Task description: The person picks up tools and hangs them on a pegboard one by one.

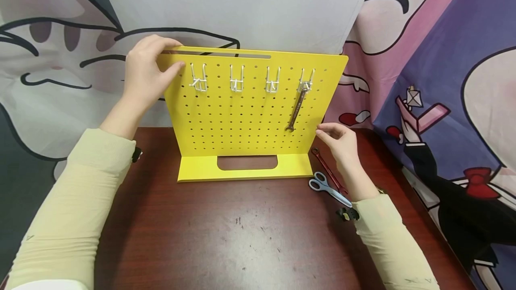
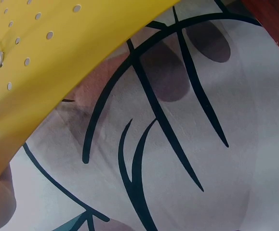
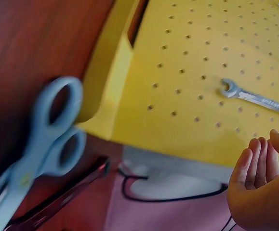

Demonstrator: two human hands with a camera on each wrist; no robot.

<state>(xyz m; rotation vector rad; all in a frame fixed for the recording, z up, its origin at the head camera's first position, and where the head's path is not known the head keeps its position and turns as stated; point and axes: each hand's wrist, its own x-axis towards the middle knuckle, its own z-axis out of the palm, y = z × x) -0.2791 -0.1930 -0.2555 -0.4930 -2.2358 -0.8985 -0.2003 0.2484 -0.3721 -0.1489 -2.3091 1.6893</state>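
Pegboard (image 1: 250, 107) stands between left fingers (image 1: 164, 43) pinching its top corner and right fingers (image 1: 332, 127) narrowly parted alongside.

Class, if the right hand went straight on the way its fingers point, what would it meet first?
The right hand would probably meet the right edge of the board; depth is unclear, so it may already be touching.

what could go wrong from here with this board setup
The silver metal wrench might slip off its white wire hook if the left hand, gripping the top corner of the yellow perforated board, jolts it. The right hand might knock the pale blue scissors or slim red metal wrench lying close by.
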